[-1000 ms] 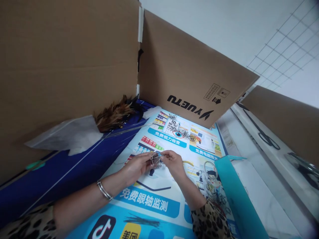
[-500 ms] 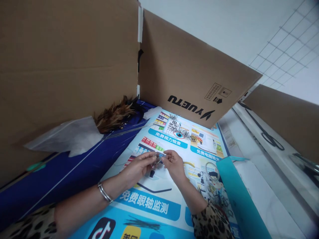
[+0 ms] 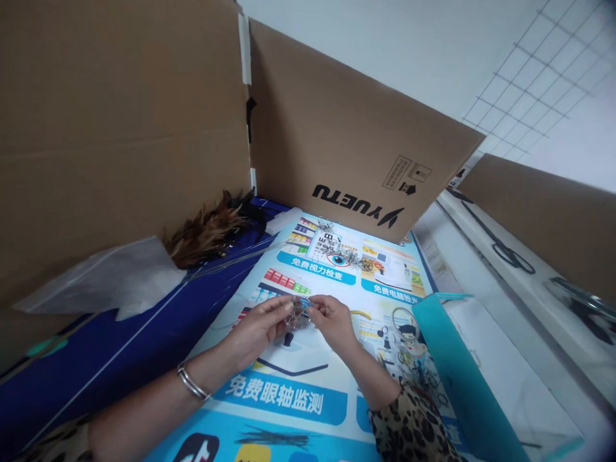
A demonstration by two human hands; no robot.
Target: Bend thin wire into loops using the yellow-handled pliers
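Over the middle of a printed poster sheet (image 3: 289, 359), my left hand (image 3: 262, 330) pinches a small openwork piece of thin bent wire (image 3: 294, 317) between thumb and fingertips. A bit of blue shows at its top. My right hand (image 3: 334, 324) grips the other side, thumb and fingers bent close together. The fingertips hide part of the piece, and its exact kind is too small to tell. Several loose wire pieces (image 3: 418, 366) and a wire ring (image 3: 405, 323) lie to the right of my right hand.
More wire pieces (image 3: 353, 258) lie farther back, near a cardboard panel (image 3: 356, 147). Brown feathers (image 3: 206, 228) and a translucent plastic bag (image 3: 110, 276) rest at left. A teal-sided box (image 3: 452, 372) stands at right. Dark thin strands (image 3: 272, 436) lie in front.
The view has turned slightly right, so the surroundings sit farther left. Both hands still hold the wire piece, with a small shift of the fingers around it.
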